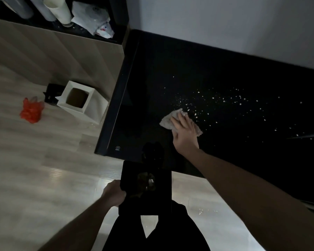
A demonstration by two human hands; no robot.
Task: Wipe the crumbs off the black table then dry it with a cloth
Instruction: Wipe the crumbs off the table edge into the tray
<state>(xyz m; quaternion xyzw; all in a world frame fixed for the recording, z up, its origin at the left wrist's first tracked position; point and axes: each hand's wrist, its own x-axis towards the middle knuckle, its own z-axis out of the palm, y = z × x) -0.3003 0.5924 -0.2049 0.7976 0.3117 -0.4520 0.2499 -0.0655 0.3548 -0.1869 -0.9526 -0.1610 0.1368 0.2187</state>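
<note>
The black table point(170, 69) fills the right half of the view. White crumbs point(225, 102) lie scattered across its middle and right. My right hand point(186, 133) presses flat on a pale crumpled cloth point(168, 120) on the table, just left of the crumbs. My left hand point(114, 193) grips the left edge of a black bin point(147, 187) held below the table's near edge; some debris shows inside it.
A white square bin point(96, 107) stands on the floor by the table's left edge, with a black object point(52, 93) and a red plastic bag point(31, 111) beyond it. A dark shelf point(116, 19) with bags and rolls is at the top left. A few crumbs point(200, 211) lie on the floor.
</note>
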